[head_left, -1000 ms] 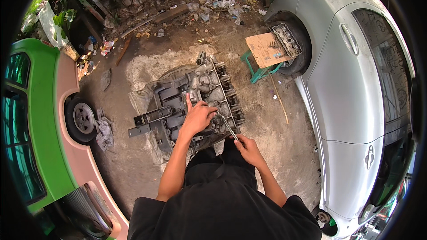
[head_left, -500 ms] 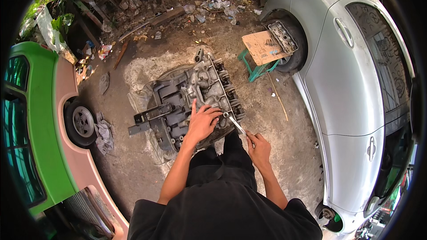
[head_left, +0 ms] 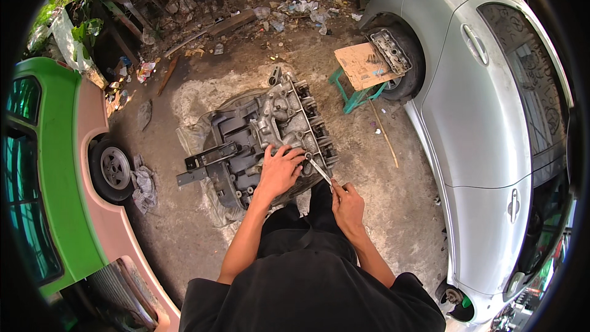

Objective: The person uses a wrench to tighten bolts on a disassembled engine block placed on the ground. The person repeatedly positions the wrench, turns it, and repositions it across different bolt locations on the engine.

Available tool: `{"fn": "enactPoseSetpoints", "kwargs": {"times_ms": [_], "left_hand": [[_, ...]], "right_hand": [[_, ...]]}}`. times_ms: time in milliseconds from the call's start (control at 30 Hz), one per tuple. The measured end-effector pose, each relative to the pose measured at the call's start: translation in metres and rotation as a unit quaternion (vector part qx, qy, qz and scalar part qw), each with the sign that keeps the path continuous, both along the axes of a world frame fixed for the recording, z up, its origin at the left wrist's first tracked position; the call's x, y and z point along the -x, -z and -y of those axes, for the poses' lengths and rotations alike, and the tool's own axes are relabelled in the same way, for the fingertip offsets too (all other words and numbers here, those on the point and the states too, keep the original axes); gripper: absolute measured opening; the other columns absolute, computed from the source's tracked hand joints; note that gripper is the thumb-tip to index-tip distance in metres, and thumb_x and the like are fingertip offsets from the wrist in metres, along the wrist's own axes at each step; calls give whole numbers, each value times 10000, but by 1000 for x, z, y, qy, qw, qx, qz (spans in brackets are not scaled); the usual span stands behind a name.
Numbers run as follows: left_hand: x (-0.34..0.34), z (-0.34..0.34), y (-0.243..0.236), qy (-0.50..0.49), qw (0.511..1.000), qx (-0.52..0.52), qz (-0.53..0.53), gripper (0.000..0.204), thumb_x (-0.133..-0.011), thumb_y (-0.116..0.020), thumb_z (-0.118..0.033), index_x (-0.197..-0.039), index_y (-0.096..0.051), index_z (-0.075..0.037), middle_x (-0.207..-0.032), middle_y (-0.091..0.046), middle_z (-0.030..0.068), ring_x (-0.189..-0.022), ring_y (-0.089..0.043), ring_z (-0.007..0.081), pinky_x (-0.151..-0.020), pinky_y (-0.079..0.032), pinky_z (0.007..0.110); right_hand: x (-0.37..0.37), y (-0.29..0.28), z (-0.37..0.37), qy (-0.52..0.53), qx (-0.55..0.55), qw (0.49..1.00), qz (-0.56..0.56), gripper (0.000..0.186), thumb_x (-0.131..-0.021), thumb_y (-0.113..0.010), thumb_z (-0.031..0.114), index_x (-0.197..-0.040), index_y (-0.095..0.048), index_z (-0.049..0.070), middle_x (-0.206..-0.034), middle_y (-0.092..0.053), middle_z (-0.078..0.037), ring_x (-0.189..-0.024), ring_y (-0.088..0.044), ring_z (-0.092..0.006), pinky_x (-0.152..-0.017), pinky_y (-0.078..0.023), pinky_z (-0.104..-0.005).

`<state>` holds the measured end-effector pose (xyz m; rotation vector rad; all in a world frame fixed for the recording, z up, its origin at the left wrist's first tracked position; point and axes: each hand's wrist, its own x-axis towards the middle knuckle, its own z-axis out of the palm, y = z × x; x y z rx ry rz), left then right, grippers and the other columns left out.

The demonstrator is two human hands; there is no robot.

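While green car (head_left: 58, 147) stands at our far left, engine (head_left: 279, 107) lies on ground (head_left: 175, 233) before us, dark bracket (head_left: 212, 155) jutting left. Our left hand (head_left: 279, 172): palm down on engine's near part, fingers loosely spread. Wrench (head_left: 321, 170): ring end over engine, just beside left fingertips, contact unclear to us; ring points up-left, away from us, long axis slanting down-right. Our right hand (head_left: 348, 206): fingers curled closed round wrench's near end. Silver car (head_left: 479, 147) at far right.
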<state>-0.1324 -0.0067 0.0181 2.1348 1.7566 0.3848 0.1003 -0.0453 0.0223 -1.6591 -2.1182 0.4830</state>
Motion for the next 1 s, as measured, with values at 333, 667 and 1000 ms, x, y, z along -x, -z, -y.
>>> {"fn": "enactPoseSetpoints", "kwargs": {"times_ms": [333,667,1000], "left_hand": [[0,1,2,27,999,12,-41,338,-930,-648,-212,-1262,-693,-172,-1371,-636,-65,-1365,-467,248,-1109,-288,623],[-1,-4,-6,47,995,63,-67,367,-908,-638,-174,-1273,-670,-169,-1390,-624,-61,-1388,-441,276,-1109,-289,694],[-1,-15,-6,59,992,90,-70,363,-855,-640,-128,-1211,-709,-139,-1305,-669,-44,-1332,-467,296,-1082,-314,687]], "right_hand": [[19,-12,5,4,23,1000,-6,273,-930,-668,61,-1193,-744,72,-807,-592,-157,-666,-629,-352,-602,-515,-446],[29,-21,20,-17,147,989,17,519,-921,-583,-6,-1437,-550,35,-1034,-554,-215,-809,-644,-407,-708,-540,-483],[23,-1,29,-37,154,987,-17,537,-940,-545,-4,-1474,-486,-9,-1149,-528,-255,-768,-668,-429,-691,-560,-487]]}}
